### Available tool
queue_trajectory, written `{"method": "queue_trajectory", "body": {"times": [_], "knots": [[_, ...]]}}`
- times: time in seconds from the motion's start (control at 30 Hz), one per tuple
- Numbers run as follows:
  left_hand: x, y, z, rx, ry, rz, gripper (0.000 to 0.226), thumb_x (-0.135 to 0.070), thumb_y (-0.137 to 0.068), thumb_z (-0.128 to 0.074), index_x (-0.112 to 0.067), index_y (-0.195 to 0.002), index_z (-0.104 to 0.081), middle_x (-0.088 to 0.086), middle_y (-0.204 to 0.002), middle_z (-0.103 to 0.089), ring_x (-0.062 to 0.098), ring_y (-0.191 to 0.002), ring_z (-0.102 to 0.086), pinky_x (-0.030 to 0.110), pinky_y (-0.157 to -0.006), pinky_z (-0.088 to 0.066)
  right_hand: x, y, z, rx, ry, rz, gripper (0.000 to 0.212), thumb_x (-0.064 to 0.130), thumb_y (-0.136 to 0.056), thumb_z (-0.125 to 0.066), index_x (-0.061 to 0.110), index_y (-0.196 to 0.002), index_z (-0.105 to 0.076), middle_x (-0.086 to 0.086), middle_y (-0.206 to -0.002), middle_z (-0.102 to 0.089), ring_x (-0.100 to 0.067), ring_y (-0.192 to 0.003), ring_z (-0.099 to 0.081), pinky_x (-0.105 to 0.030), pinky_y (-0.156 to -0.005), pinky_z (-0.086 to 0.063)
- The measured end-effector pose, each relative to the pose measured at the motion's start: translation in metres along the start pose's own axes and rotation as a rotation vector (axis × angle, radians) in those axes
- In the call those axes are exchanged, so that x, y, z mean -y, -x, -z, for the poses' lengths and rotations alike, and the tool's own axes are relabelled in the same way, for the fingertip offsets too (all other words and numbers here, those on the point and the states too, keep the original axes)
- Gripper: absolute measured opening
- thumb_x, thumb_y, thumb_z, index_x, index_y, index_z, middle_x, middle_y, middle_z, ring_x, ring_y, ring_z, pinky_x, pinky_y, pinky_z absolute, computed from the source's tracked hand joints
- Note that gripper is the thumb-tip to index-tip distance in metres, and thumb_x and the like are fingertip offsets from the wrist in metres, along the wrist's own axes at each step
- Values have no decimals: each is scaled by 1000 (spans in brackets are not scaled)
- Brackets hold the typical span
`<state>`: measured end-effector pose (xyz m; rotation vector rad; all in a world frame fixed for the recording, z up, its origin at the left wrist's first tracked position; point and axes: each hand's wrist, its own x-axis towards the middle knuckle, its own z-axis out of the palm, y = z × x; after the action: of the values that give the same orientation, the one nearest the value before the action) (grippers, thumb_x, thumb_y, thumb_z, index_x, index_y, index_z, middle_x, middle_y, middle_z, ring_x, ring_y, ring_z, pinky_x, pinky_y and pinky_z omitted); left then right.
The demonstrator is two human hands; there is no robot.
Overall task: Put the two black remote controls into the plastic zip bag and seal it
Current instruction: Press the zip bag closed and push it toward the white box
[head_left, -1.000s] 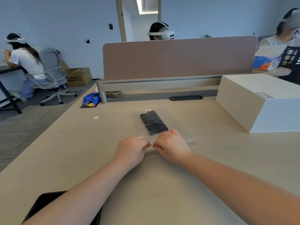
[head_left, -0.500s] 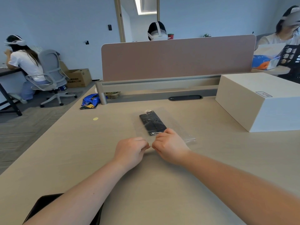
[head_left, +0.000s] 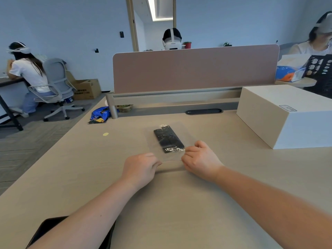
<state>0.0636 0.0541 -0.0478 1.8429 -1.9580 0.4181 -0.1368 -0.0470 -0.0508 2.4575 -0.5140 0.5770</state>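
A clear plastic zip bag (head_left: 186,135) lies flat on the beige table (head_left: 71,168) in front of me. The black remote controls (head_left: 168,138) lie side by side inside it, pointing away from me. My left hand (head_left: 141,168) pinches the bag's near edge at its left end. At the right end of that edge, my right hand (head_left: 201,159) pinches the bag too. A short stretch of the edge shows between the two hands. The fingertips hide the seal under them.
A large white box (head_left: 287,115) stands on the table at the right. A pink divider (head_left: 194,69) closes the far side. A blue snack packet (head_left: 100,114) lies at the far left, and a dark flat object (head_left: 45,229) sits at the near edge. Other people sit around the room.
My hands were pinching the bag's near edge close together; now they have slid apart along it, the right hand farther right, exposing the edge between them.
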Motion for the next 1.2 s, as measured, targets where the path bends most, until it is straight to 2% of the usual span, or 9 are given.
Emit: {"method": "queue_trajectory", "body": {"times": [0.1,0.17,0.27,0.5,0.63,0.8,0.93,1.07,1.2], "knots": [[2,1,4,-14,-56,-27,32,-38,-80,-46,-23,-67,-71,-5,-61,-66,20,-58,-68,19,-38,-36,-6,5,0,12,43,-7,25,1,-58,-70,15,-50,-51,1,-46,-51,-22,-54,-57,-32,-61,-36],[3,3,9,-26,-97,-23,19,-31,-73,-59,-22,-59,-68,-6,-53,-61,19,-49,-64,11,-40,-14,-11,10,-2,23,61,-16,26,1,-58,-69,15,-49,-49,0,-46,-51,-23,-54,-57,-33,-62,-33],[5,6,14,-18,-107,-13,11,-28,-67,-65,-25,-56,-67,-9,-51,-61,16,-46,-63,9,-43,-4,-18,21,-4,45,76,-35,26,1,-59,-68,15,-49,-49,0,-45,-51,-23,-54,-57,-33,-61,-32],[8,8,8,48,-118,1,35,-39,-81,-43,-23,-67,-71,-8,-65,-69,18,-61,-68,28,-39,-42,-26,41,-2,156,113,-73,25,4,-55,-72,16,-48,-51,1,-44,-52,-22,-53,-58,-30,-55,-45],[12,9,8,72,-95,14,30,-35,-81,-47,-19,-72,-71,-4,-72,-71,23,-71,-69,25,-45,-39,-33,52,1,235,129,-115,27,3,-51,-75,16,-48,-51,1,-43,-51,-22,-51,-57,-29,-49,-45],[5,6,12,125,-89,38,23,-29,-93,-52,-17,-85,-70,1,-87,-69,26,-88,-64,18,-46,-13,-36,61,3,327,71,-193,32,4,-41,-81,16,-46,-52,0,-40,-51,-21,-45,-56,-25,-44,-42],[3,6,15,138,-79,46,22,-29,-92,-55,-15,-80,-69,3,-83,-68,28,-84,-65,18,-45,-11,-34,62,1,381,42,-275,36,5,-34,-84,16,-46,-51,0,-38,-51,-20,-44,-56,-22,-42,-38],[1,7,17,157,-71,28,23,-29,-92,-54,-14,-80,-68,3,-85,-68,29,-85,-65,22,-44,-16,-33,64,2,365,46,-300,39,4,-29,-85,15,-44,-50,0,-36,-50,-20,-42,-55,-22,-40,-36],[1,11,21,318,-90,-5,30,-41,-94,-44,-22,-95,-67,-4,-94,-66,22,-97,-61,28,-59,-35,-31,69,10,348,-6,-312,37,7,-31,-87,15,-45,-54,-1,-38,-55,-20,-44,-59,-21,-40,-40]]}}
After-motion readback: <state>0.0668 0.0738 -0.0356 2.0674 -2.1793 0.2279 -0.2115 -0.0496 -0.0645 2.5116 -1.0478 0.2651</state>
